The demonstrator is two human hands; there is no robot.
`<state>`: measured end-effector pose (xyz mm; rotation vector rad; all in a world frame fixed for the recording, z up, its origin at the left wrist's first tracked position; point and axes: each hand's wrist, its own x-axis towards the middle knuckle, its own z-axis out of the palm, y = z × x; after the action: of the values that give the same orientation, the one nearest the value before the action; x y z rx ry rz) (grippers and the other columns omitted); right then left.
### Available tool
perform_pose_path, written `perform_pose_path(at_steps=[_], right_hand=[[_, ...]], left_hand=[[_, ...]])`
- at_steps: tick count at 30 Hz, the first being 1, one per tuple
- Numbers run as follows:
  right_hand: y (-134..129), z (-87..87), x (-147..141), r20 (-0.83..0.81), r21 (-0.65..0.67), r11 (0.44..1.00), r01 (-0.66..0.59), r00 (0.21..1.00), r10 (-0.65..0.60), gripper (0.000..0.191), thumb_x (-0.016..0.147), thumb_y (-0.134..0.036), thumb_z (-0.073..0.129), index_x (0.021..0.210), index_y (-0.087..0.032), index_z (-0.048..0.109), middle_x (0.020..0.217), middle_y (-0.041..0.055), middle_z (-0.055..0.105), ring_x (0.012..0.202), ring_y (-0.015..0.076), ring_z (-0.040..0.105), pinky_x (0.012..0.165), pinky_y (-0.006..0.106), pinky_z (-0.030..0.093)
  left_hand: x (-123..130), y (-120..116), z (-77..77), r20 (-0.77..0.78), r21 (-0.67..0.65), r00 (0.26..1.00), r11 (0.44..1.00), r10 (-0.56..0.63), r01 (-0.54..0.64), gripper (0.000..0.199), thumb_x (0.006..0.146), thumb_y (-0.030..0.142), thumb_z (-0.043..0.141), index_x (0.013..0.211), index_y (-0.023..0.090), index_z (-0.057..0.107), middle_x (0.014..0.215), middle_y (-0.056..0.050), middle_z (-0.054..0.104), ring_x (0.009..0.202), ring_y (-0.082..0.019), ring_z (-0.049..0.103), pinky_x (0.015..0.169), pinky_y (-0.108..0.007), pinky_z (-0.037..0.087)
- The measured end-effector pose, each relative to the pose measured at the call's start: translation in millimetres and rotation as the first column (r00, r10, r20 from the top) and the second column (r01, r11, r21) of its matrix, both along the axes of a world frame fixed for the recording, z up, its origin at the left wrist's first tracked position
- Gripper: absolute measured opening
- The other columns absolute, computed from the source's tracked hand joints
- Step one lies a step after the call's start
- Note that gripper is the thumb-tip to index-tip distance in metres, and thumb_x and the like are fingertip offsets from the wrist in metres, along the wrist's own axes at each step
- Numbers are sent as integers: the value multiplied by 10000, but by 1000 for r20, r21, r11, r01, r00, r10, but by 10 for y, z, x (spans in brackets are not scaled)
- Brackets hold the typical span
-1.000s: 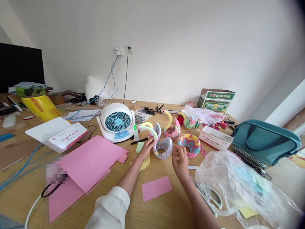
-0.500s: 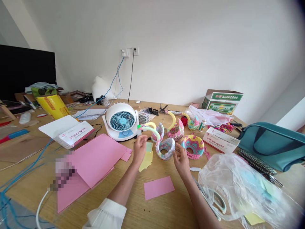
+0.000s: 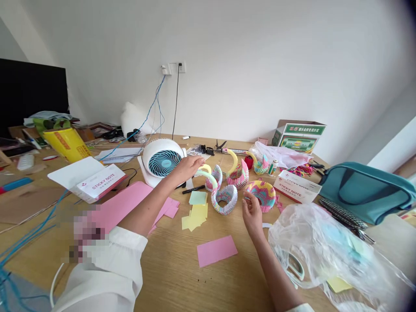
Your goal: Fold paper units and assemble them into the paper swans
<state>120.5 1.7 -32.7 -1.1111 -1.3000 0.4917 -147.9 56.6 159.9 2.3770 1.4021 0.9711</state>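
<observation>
The head camera looks forward and down across a wooden desk (image 3: 172, 277) toward a white wall (image 3: 247, 73).

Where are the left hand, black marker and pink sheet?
Left hand (image 3: 186, 169), head view, back of the hand.
Black marker (image 3: 194, 189), head view, middle of the barrel.
Pink sheet (image 3: 217, 251), head view, centre of the sheet.

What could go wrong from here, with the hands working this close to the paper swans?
The left hand is just beside the curved neck of the nearest origami swan, so a careless move might bump it and topple the swan. The right hand is close to the leaning rainbow origami bowl, which could tip or roll if brushed.
</observation>
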Motion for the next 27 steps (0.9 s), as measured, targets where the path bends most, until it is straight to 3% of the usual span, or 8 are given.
perform_pose_path(at_steps=[3, 6, 12, 18, 22, 27], right_hand=[[-43, 115, -69, -12, 32, 999, -25, 1000, 25, 310, 950, -381, 520, 1200, -209, 580, 1150, 121, 632, 980, 237, 626, 814, 402, 545], [-49, 312, -219, 36, 82, 988, -131, 991, 128, 279, 968, -347, 497, 1202, -226, 587, 1115, 101, 648, 992, 230, 631, 851, 395, 534], [202, 653, -578, 213, 122, 960, -253, 951, 224, 312, 960, -319, 488, 1246, -223, 567, 1171, 109, 637, 1080, 245, 612, 916, 405, 519], [501, 648, -826, 146, 10, 930, -369, 920, 363, 338, 946, -397, 490, 1239, -249, 571, 1204, 82, 665, 1133, 248, 608, 992, 406, 472], [526, 625, -923, 36, -46, 883, -468, 882, 469, 318, 965, -472, 436, 1086, -240, 616, 988, 54, 692, 972, 233, 624, 889, 363, 483], [536, 568, -976, -10, -53, 880, -473, 881, 473, 341, 972, -526, 392, 944, -238, 573, 825, 34, 606, 808, 210, 569, 792, 336, 460]], left_hand=[[-17, 70, 9, 81, -122, 997, 993, 7, 3, 581, 970, 563, 254, 983, 156, 669, 1003, -104, 737, 895, -221, 690, 768, -290, 513], [1, 104, 38, -66, -144, 998, 989, 11, -21, 652, 984, 541, 144, 1047, 147, 659, 1017, -118, 734, 907, -222, 695, 755, -290, 512], [177, 89, -17, -353, -130, 935, 991, -48, 2, 458, 953, 486, 362, 872, 188, 701, 883, -94, 736, 861, -248, 664, 766, -298, 447], [249, 84, -78, -495, -141, 866, 990, -69, -2, 490, 977, 460, 333, 828, 170, 698, 775, -101, 711, 749, -229, 645, 672, -277, 393], [230, 136, -117, -524, -120, 850, 993, -53, -12, 515, 982, 466, 322, 844, 150, 705, 769, -110, 705, 744, -230, 641, 637, -273, 370], [192, 205, -193, -495, -73, 867, 997, -58, 25, 489, 982, 462, 350, 865, 171, 725, 665, -68, 665, 696, -216, 634, 640, -267, 377]])
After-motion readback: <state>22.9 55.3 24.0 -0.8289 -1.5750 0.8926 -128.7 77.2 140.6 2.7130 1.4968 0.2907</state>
